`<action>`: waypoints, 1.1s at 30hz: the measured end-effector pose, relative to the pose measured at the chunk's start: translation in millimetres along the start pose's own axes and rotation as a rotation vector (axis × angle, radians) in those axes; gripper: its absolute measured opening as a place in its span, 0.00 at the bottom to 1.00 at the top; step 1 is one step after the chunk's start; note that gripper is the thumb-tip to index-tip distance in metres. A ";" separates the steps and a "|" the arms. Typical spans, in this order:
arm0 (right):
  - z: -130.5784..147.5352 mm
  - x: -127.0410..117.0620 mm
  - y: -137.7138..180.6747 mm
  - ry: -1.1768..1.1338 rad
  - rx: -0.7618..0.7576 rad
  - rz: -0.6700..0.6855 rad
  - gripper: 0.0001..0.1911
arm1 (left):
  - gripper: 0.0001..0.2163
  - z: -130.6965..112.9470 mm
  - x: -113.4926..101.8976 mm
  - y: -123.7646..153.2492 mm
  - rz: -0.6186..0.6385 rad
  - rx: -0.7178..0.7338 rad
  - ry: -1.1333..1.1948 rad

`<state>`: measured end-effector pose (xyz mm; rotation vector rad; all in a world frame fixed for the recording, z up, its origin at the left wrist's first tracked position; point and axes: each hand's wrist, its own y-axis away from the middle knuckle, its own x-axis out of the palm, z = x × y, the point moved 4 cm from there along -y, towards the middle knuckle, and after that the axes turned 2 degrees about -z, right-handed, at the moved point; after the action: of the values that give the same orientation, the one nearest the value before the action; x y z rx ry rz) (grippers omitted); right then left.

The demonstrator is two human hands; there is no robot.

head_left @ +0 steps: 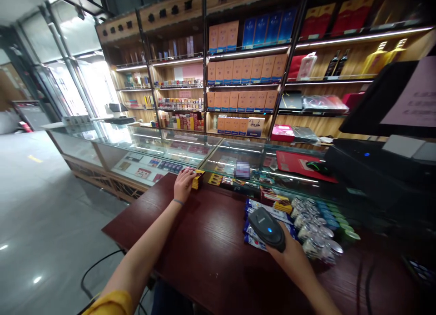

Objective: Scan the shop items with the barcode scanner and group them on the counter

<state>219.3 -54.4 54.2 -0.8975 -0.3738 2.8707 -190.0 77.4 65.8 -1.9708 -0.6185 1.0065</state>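
My left hand [183, 184] is closed on a small stack of yellow-and-dark packets [197, 180] at the far edge of the dark red tabletop [204, 233]. Its fingers lie over the near side and top of the stack. In my right hand [289, 253] is a black barcode scanner [266, 227] with a blue light on top. The scanner is held above several blue-and-white wrapped packets [254, 243], partly covering them. Another short stack of yellow packets [283, 204] lies behind those, beside rows of small clear jars [315, 242] with silver lids.
A glass display counter [177, 147] runs beyond the tabletop, with a red mat [301, 166] on it. On the right stands a dark checkout terminal [361, 169]. Shelves with boxes [247, 69] and bottles line the wall. Green-lidded containers [349, 233] stand beside the jars.
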 end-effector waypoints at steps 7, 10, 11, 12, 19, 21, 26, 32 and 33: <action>-3.7 -4.9 -2.8 0.009 0.005 -0.016 0.26 | 0.13 29.7 6.7 -0.5 0.267 0.184 -0.210; -6.7 -4.8 -3.6 0.008 0.004 -0.029 0.27 | 0.13 30.7 13.3 -5.8 0.344 0.193 -0.222; -7.6 -4.4 -3.7 0.010 0.008 -0.030 0.27 | 0.12 31.2 15.8 -7.8 0.373 0.189 -0.224; -8.2 -4.0 -3.6 0.012 0.012 -0.028 0.27 | 0.12 32.0 18.3 -9.9 0.402 0.181 -0.229; -9.9 -1.9 -4.2 0.025 -0.005 0.037 0.27 | 0.16 40.4 32.3 -17.9 0.503 0.133 -0.272; -12.1 -1.2 -4.4 0.031 -0.003 0.036 0.27 | 0.19 40.9 34.3 -18.2 0.522 0.132 -0.271; -16.8 0.1 -4.1 0.050 0.004 -0.010 0.28 | 0.21 39.5 34.8 -18.0 0.539 0.128 -0.288; -11.4 -3.1 -4.5 0.048 0.006 0.001 0.26 | 0.20 40.0 35.3 -16.9 0.548 0.140 -0.324; -10.0 -4.2 -4.5 0.038 0.005 -0.003 0.27 | 0.19 40.2 35.5 -16.7 0.548 0.141 -0.334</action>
<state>228.6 -48.8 49.8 -0.9487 -0.3635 2.8453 -204.3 129.6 50.9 -1.8979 -0.1640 1.6874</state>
